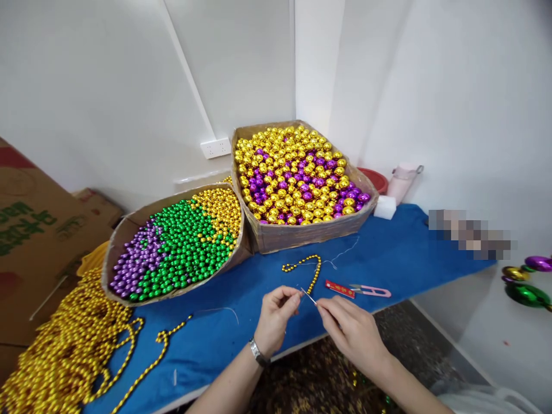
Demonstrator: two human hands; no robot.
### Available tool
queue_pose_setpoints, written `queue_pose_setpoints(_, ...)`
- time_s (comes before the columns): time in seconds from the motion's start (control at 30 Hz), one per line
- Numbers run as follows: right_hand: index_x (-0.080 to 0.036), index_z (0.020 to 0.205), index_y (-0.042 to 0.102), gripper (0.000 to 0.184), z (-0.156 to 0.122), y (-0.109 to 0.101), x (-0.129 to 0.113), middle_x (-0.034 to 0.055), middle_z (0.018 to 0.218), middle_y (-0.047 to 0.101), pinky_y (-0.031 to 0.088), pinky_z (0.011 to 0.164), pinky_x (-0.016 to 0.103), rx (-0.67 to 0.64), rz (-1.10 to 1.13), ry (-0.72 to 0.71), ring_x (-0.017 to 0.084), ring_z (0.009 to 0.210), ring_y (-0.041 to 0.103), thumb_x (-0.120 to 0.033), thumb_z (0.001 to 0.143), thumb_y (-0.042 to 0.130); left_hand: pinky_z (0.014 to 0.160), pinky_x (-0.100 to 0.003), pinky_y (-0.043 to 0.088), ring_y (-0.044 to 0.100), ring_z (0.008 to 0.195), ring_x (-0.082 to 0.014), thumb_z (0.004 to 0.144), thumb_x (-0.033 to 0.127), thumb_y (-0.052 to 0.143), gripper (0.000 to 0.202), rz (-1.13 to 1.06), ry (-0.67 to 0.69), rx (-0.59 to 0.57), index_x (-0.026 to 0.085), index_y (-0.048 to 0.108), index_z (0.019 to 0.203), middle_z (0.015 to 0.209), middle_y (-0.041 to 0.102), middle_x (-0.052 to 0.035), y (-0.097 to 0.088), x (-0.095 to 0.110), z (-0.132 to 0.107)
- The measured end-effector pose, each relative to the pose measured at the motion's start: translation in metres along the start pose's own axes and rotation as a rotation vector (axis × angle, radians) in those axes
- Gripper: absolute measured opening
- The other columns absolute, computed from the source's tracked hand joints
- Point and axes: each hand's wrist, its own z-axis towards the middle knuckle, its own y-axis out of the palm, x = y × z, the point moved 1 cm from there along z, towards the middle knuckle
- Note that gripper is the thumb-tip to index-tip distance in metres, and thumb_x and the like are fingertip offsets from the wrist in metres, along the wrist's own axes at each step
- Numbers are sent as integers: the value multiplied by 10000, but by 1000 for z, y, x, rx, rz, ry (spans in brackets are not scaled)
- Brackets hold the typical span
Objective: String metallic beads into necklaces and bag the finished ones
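My right hand [351, 328] pinches a thin silvery needle [309, 297] that slants up to the left. Close by the needle's tip, my left hand [276, 316] has thumb and forefinger pressed together; whatever lies between them is too small to make out. Just behind the fingers, a short string of small gold beads [319, 265] curves over the blue cloth, with a thin white thread [345, 251] trailing beyond it. To the right lie a red packet [340, 288] and pink-handled thread snips [375, 292].
Gold, green and purple small beads fill one cardboard box [248, 244]; larger gold and purple balls fill another box [308, 233]. Heaped gold bead strands [64, 345] lie at left. A pink bottle [402, 181], white block [385, 207] and red bowl [374, 179] stand behind.
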Motion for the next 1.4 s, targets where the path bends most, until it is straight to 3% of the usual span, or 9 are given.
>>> queue_pose_setpoints(0.7, -213, 941, 618, 239, -1, 1, 2, 18, 776, 651, 433, 672, 242, -40, 11, 0, 136, 709, 608, -246, 936, 381, 578, -208, 366, 446, 586, -82, 766, 334, 653, 203, 46, 58, -30, 134, 673, 791, 642, 547, 4, -1, 3, -2)
queue_pose_setpoints(1.1, -230, 919, 632, 264, 2, 4, -4, 34, 763, 643, 441, 666, 247, -118, 20, 25, 146, 708, 614, -256, 934, 369, 524, -208, 373, 457, 524, -73, 723, 342, 691, 239, -71, -44, -19, 122, 673, 813, 610, 553, 6, 1, -1, 2)
queue_pose_setpoints(1.2, -229, 991, 630, 248, 3, 2, -6, 42, 789, 657, 474, 667, 267, -187, 230, 133, 157, 717, 625, -304, 923, 404, 510, -199, 364, 447, 519, -66, 710, 321, 702, 210, -111, -66, -23, 125, 638, 749, 597, 525, 19, 3, 3, 4)
queue_pose_setpoints(1.3, -213, 1106, 582, 282, 6, 6, -7, 43, 824, 681, 522, 621, 268, -274, 689, 334, 151, 706, 654, -352, 925, 416, 498, -190, 358, 407, 489, -54, 710, 295, 696, 185, -288, -121, -45, 141, 594, 711, 550, 461, 48, 9, 11, 9)
queue_pose_setpoints(1.4, -189, 1080, 597, 290, 19, 13, -5, 76, 904, 700, 553, 662, 296, -109, 857, 371, 173, 774, 678, -379, 900, 473, 481, -183, 352, 405, 478, -50, 679, 284, 716, 198, -439, -171, -57, 149, 573, 709, 549, 458, 52, 18, 22, 21)
